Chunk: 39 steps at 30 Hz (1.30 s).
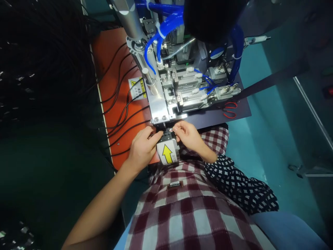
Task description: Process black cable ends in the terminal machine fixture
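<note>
My left hand [142, 146] rests at the left side of a small black fixture [166, 137] at the front of the machine. Its thumb and fingers are drawn together by the fixture's edge, and whatever they hold is hidden. From the right, my right hand [189, 136] pinches a tiny shiny piece [171, 130] between thumb and forefinger, just above the fixture; its kind is too small to tell. Below the fixture, between both hands, sits a white label with a yellow arrow [167, 153]. A metal plate with bolts [159, 113] stands right behind my fingertips.
Blue air tubes [169, 24] and metal cylinders [192, 99] crowd the machine. Several black cables [119, 118] cross the orange board [110, 69] on the left. Red-handled snips [230, 110] lie at the right on the dark board [212, 118]. A checked apron [177, 208] covers my lap.
</note>
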Motion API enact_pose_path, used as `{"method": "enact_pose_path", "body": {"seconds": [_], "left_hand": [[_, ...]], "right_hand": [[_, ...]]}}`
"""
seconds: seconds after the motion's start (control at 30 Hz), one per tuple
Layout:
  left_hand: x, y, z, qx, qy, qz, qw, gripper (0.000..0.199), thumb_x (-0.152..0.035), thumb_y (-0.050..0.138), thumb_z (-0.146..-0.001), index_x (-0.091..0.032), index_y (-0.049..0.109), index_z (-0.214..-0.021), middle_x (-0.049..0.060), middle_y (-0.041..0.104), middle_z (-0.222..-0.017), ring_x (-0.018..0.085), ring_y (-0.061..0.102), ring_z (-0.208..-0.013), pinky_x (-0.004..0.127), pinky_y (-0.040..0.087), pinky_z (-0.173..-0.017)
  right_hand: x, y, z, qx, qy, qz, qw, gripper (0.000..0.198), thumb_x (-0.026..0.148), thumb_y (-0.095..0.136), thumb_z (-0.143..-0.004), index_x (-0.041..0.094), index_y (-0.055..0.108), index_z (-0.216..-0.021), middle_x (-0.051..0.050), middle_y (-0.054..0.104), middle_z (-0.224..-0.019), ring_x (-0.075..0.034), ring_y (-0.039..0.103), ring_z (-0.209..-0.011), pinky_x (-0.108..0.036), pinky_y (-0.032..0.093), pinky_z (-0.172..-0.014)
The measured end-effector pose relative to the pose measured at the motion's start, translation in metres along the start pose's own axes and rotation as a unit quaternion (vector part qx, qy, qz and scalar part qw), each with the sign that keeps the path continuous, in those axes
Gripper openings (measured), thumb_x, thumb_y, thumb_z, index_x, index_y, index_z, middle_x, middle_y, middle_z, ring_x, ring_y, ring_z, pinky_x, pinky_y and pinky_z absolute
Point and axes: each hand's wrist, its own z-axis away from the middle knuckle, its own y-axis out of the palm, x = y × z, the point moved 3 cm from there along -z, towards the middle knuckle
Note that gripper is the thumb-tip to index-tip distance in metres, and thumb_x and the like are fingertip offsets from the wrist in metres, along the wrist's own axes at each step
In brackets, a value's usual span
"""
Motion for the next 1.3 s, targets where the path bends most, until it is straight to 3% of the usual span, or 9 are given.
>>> {"method": "enact_pose_path", "body": {"seconds": [0.17,0.27,0.37,0.53,0.73,1.03,1.2,1.3], "left_hand": [[-0.014,-0.007,0.003,0.036,0.002,-0.108,0.994,0.033,-0.009,0.042,-0.089,-0.014,0.068,-0.108,0.013,0.061,-0.093,0.024,0.054,-0.085,0.035,0.045,-0.068],[-0.017,-0.006,0.007,0.079,-0.01,-0.104,0.991,0.037,-0.007,0.043,-0.087,-0.011,0.062,-0.118,0.014,0.062,-0.098,0.024,0.054,-0.085,0.034,0.046,-0.066],[-0.016,-0.004,0.006,0.093,-0.022,-0.081,0.992,0.036,-0.008,0.043,-0.087,-0.011,0.061,-0.118,0.012,0.063,-0.099,0.023,0.056,-0.087,0.033,0.047,-0.069],[-0.02,-0.003,-0.001,0.086,-0.032,-0.068,0.993,0.031,-0.012,0.043,-0.089,-0.012,0.063,-0.113,0.01,0.062,-0.093,0.023,0.056,-0.086,0.033,0.048,-0.072],[-0.022,0.003,-0.004,0.059,-0.013,-0.043,0.997,0.033,-0.013,0.041,-0.091,-0.014,0.064,-0.114,0.01,0.061,-0.092,0.02,0.056,-0.082,0.03,0.047,-0.07],[-0.029,0.009,-0.004,0.051,-0.042,-0.079,0.995,0.034,-0.013,0.041,-0.09,-0.014,0.063,-0.116,0.01,0.061,-0.091,0.022,0.056,-0.082,0.032,0.048,-0.069],[-0.022,-0.001,0.029,-0.008,-0.1,-0.006,0.995,0.042,-0.014,0.039,-0.093,-0.021,0.051,-0.133,0.012,0.057,-0.115,0.022,0.057,-0.106,0.036,0.05,-0.089],[-0.021,-0.009,0.06,-0.021,-0.16,-0.055,0.985,0.049,-0.016,0.04,-0.094,-0.022,0.04,-0.143,0.014,0.052,-0.128,0.026,0.053,-0.117,0.043,0.047,-0.097]], "right_hand": [[-0.009,-0.004,0.003,0.007,0.005,-0.093,0.996,0.025,0.042,0.059,-0.086,0.018,0.057,-0.081,0.003,0.057,-0.064,-0.012,0.057,-0.053,-0.027,0.046,-0.058],[-0.01,-0.003,0.003,0.002,0.001,-0.102,0.995,0.03,0.047,0.057,-0.087,0.018,0.057,-0.081,0.001,0.058,-0.072,-0.011,0.057,-0.055,-0.027,0.047,-0.058],[-0.009,0.002,0.002,-0.007,-0.004,-0.098,0.995,0.028,0.046,0.058,-0.086,0.018,0.056,-0.081,0.002,0.057,-0.069,-0.011,0.056,-0.054,-0.027,0.046,-0.056],[-0.006,0.007,0.0,-0.001,-0.007,-0.121,0.993,0.021,0.038,0.058,-0.086,0.019,0.055,-0.077,0.005,0.053,-0.056,-0.012,0.052,-0.05,-0.026,0.043,-0.054],[-0.01,0.006,-0.001,0.0,-0.008,-0.123,0.992,0.023,0.042,0.058,-0.085,0.02,0.055,-0.078,0.005,0.053,-0.055,-0.012,0.053,-0.049,-0.027,0.043,-0.053],[-0.016,0.01,-0.001,-0.015,-0.029,-0.106,0.994,0.023,0.041,0.055,-0.088,0.02,0.053,-0.08,0.006,0.051,-0.052,-0.013,0.051,-0.049,-0.026,0.041,-0.053],[-0.017,0.008,-0.001,0.003,-0.034,-0.111,0.993,0.027,0.046,0.056,-0.087,0.02,0.054,-0.079,0.005,0.053,-0.054,-0.013,0.052,-0.051,-0.026,0.042,-0.055],[-0.021,0.002,0.0,-0.012,-0.032,-0.12,0.992,0.029,0.048,0.056,-0.086,0.019,0.055,-0.081,0.005,0.054,-0.059,-0.012,0.053,-0.051,-0.026,0.043,-0.055]]}}
